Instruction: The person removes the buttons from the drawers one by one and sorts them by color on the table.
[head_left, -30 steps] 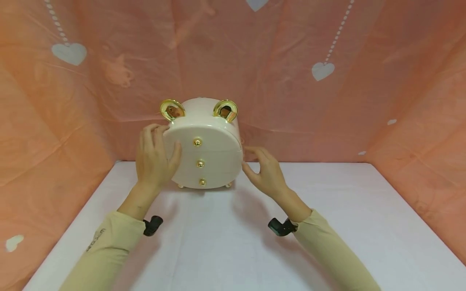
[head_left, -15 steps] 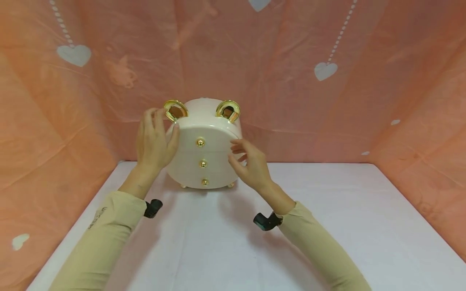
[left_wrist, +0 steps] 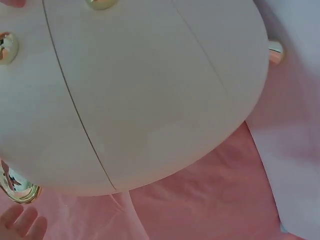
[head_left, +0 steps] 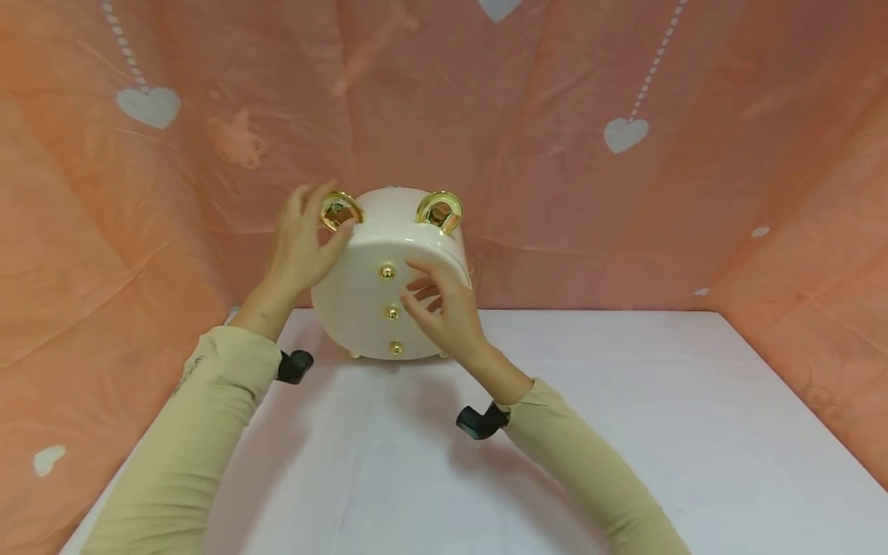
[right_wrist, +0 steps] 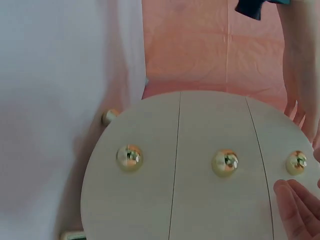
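Observation:
A white, rounded drawer box (head_left: 357, 308) with gold ears and three gold knobs stands at the back of the table. My left hand (head_left: 300, 245) is raised at the left gold ear (head_left: 351, 208), thumb and fingers spread on either side of it. In the left wrist view a small gap shows between the fingertips (left_wrist: 26, 221) and that ear. My right hand (head_left: 454, 314) hovers before the front, fingers loosely bent and apart, close to the top knob (head_left: 387, 271). The right wrist view shows its fingertips (right_wrist: 289, 197) just beside this knob (right_wrist: 296, 162), holding nothing.
The box's right ear (head_left: 440, 210) is uncovered. Below the top knob sit a middle knob (head_left: 392, 313) and a bottom knob (head_left: 396, 348). White cloth covers the table (head_left: 624, 401), and a pink curtain with hearts (head_left: 541, 185) hangs close behind the box.
My left hand has risen from the box's left side to the left ear. My right hand has left the right edge and moved leftward across the front toward the top knob.

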`<state>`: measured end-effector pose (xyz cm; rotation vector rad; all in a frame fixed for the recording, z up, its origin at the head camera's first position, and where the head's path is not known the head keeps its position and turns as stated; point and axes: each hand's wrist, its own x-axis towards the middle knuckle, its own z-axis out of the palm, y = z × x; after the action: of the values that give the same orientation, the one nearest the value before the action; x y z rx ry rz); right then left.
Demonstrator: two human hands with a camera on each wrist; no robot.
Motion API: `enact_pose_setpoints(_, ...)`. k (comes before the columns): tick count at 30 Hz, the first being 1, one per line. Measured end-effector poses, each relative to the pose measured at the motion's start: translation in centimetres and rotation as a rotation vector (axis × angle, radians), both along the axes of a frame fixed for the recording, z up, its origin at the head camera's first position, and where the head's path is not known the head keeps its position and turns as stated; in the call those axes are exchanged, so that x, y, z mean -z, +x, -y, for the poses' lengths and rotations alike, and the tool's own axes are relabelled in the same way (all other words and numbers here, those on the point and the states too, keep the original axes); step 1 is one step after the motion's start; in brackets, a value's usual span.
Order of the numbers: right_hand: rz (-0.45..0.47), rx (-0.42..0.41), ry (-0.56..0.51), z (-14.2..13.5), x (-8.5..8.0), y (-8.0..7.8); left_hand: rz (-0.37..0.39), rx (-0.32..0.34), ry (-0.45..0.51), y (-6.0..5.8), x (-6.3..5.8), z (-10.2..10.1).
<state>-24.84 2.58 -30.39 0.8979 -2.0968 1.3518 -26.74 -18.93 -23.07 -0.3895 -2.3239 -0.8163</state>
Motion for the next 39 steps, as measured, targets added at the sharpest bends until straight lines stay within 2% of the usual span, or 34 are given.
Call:
enact_pose_setpoints(3, 0.029, -0.018, -0.004, 0.8, -0.1, -0.1, 0.067, 0.039, 0.026, -0.2, -0.2, 0.2)
enact_pose_setpoints(9, 0.027, -0.031, -0.013, 2.1, 0.0, -0.5, 0.166, 0.064, 0.042, -0.5, -0.2, 0.5)
enact_pose_setpoints(17, 0.029, -0.049, -0.058, 3.1, 0.6, -1.0, 0.256, 0.185, 0.144, -0.9, 0.3, 0.7)
enact_pose_setpoints(23, 0.078, -0.057, -0.184, 3.6, 1.0, -0.9, 0.294, 0.192, 0.161, -0.9, 0.1, 0.8)
enact_pose_setpoints(26, 0.067, -0.052, -0.230, 3.8, 1.1, -0.5, 0.317, 0.187, 0.165, -0.7, 0.0, 0.8)
enact_pose_setpoints(39, -0.060, -0.088, -0.234, 3.6, 1.9, 1.4, 0.347, 0.206, 0.160, -0.9, 0.1, 1.1)
